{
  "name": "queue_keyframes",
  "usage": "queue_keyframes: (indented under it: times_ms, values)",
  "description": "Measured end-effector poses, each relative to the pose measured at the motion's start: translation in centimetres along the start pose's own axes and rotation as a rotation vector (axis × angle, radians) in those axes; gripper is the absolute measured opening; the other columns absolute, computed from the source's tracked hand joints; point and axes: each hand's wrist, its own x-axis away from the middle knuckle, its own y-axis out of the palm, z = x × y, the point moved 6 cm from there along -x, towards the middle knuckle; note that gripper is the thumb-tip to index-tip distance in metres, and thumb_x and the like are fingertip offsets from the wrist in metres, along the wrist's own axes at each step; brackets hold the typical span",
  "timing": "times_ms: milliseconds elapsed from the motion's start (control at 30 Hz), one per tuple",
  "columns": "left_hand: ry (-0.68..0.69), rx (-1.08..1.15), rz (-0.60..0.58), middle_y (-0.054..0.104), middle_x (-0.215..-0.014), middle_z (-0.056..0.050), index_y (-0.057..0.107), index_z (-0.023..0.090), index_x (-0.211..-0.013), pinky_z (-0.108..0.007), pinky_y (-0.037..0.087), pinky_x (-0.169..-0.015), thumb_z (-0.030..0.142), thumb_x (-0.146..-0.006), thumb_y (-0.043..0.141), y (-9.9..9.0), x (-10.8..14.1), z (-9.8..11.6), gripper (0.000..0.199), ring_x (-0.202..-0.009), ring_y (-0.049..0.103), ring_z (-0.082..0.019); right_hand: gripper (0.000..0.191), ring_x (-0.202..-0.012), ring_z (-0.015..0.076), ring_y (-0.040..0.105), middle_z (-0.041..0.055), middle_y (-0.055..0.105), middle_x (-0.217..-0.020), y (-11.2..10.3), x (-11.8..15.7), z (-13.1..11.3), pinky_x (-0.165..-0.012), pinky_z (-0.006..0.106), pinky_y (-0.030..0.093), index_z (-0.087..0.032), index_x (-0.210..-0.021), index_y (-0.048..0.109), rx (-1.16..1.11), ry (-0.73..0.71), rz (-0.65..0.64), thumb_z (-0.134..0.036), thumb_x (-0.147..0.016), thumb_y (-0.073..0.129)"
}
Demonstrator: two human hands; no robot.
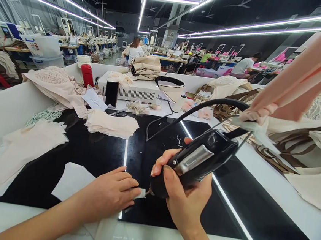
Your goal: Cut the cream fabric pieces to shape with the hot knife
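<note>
My right hand [184, 191] is wrapped around a black corded handheld tool [193, 163] with a metal plate on its side. The tool's narrow tip points down and left, close to my left fingertips. My left hand [115, 189] lies low over the black board [145, 210], fingers together on a small white piece [141, 193] that sticks out beyond them. Part of that piece is hidden under the fingers. Beside my left wrist lies a flat white sheet [72, 179]. Twisted pink cloth [294, 73] is tied near the tool's cable end and stretches up to the right.
Stacked pale fabric pieces [111, 123] lie at the board's back, with more fabric [32, 141] at left. Behind stand a phone [111, 94], a red bottle [87, 75] and a white vented box [132, 90]. Garments with brown straps [284, 146] cover the right side. People work at machines beyond.
</note>
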Motion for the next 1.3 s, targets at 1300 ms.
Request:
queue_keyframes:
  times_ms: [1300]
  values:
    - [0.013,-0.054,0.072,0.072,-0.113,-0.005,0.063,0.013,-0.123,-0.044,0.038,-0.123,0.008,-0.102,0.057,-0.5,2.6,0.7,0.022,-0.116,0.064,-0.018,0.050,-0.060,0.0119,0.066,-0.0040,0.067,-0.085,-0.9,-0.3,-0.4,-0.055,0.027,0.057,-0.037,-0.134,0.058,-0.004,-0.074,-0.015,-0.021,-0.090,0.076]
